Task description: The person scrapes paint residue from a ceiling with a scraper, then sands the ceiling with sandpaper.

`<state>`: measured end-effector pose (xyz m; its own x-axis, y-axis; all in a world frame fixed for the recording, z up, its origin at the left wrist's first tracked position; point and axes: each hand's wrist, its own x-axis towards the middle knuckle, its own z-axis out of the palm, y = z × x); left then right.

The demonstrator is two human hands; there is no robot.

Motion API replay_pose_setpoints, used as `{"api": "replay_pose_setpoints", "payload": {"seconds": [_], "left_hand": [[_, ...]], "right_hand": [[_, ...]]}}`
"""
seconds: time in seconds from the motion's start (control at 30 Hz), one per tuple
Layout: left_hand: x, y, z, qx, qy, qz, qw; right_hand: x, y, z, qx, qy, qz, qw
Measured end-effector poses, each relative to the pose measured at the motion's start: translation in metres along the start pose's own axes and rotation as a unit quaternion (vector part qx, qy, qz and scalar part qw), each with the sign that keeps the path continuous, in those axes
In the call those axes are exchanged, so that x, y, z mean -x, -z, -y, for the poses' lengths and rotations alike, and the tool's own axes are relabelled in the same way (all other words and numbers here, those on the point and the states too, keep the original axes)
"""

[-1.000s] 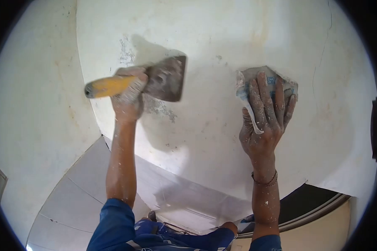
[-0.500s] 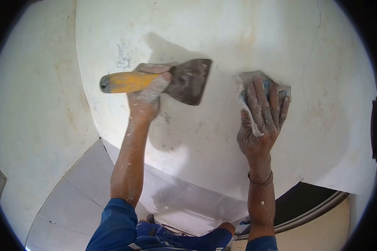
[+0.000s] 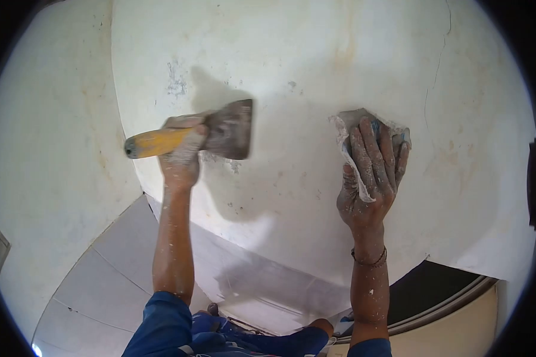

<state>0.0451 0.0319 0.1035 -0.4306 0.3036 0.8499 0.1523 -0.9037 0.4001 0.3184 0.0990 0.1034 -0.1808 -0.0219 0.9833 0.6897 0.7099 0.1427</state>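
My left hand (image 3: pixel 183 159), dusted white, is closed around the yellow handle of a putty knife (image 3: pixel 231 130). Its wide, dull metal blade points right, close over the stained white wall (image 3: pixel 286 202). Farther right, my right hand (image 3: pixel 372 178) presses a crumpled whitish-grey sheet (image 3: pixel 352 119) with blue patches against the wall, fingers lying over it. White specks cover this hand and forearm, and a thin bracelet (image 3: pixel 369 258) circles the wrist. The palm side of the sheet is partly hidden.
Grey scuff marks (image 3: pixel 175 80) and a thin crack (image 3: pixel 438 65) show on the wall. A second wall (image 3: pixel 47 119) meets it at a corner on the left. Grey tiles (image 3: pixel 119 244) lie below, with a dark opening (image 3: pixel 435 285) at lower right.
My left hand has moved left and slightly down with the putty knife. My right hand stays nearly in place with the sheet.
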Motion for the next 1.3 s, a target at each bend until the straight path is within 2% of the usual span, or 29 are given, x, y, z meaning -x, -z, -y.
{"api": "replay_pose_setpoints", "payload": {"seconds": [0.07,0.17,0.4,0.47,0.53,0.67,0.7,0.73,0.93,1.0,1.07,1.1,1.13,1.2,1.3], "left_hand": [[-0.003,0.019,0.009,0.077,0.018,-0.054,0.995],[-0.002,0.020,0.022,0.092,-0.013,-0.053,0.994],[-0.003,0.007,0.020,0.123,0.016,-0.026,0.992],[-0.002,0.013,0.023,0.110,0.002,-0.031,0.993],[-0.002,0.020,0.024,0.023,-0.033,-0.025,0.999],[0.002,0.002,0.034,-0.021,-0.021,-0.043,0.999],[0.003,-0.012,0.027,-0.006,-0.030,-0.005,1.000],[0.002,-0.014,0.028,-0.004,-0.031,-0.004,0.999],[0.002,0.006,0.030,0.059,-0.029,-0.066,0.996],[-0.003,0.009,0.022,0.053,-0.029,-0.047,0.997],[-0.003,0.009,0.015,0.045,-0.022,-0.016,0.999],[-0.006,0.012,0.013,0.097,0.021,-0.024,0.995],[-0.005,0.009,0.018,0.097,0.021,-0.022,0.995],[0.002,-0.001,0.027,0.015,-0.016,-0.044,0.999],[-0.005,0.002,0.010,0.039,-0.006,-0.029,0.999]], "right_hand": [[0.001,0.001,0.000,-0.006,-0.002,-0.002,1.000],[-0.003,-0.002,0.007,-0.004,-0.015,-0.005,1.000],[-0.024,-0.027,0.039,0.075,0.009,0.032,0.997],[-0.025,-0.031,0.042,0.091,0.007,0.021,0.996],[-0.021,-0.028,0.034,0.047,0.007,0.019,0.999],[-0.019,-0.026,0.032,0.022,0.017,0.021,0.999],[-0.020,-0.027,0.033,0.034,0.016,0.019,0.999],[-0.022,-0.028,0.032,0.046,0.016,0.014,0.999],[-0.012,-0.028,0.025,0.005,0.011,0.004,1.000],[-0.014,-0.029,0.026,0.006,0.010,-0.001,1.000],[-0.012,-0.027,0.025,0.008,0.012,0.001,1.000],[-0.013,-0.027,0.024,0.004,0.010,0.001,1.000],[-0.013,-0.027,0.024,0.000,0.007,0.002,1.000],[-0.013,-0.030,0.028,0.007,0.007,-0.005,1.000],[-0.015,-0.026,0.031,0.011,0.001,-0.008,1.000]]}}
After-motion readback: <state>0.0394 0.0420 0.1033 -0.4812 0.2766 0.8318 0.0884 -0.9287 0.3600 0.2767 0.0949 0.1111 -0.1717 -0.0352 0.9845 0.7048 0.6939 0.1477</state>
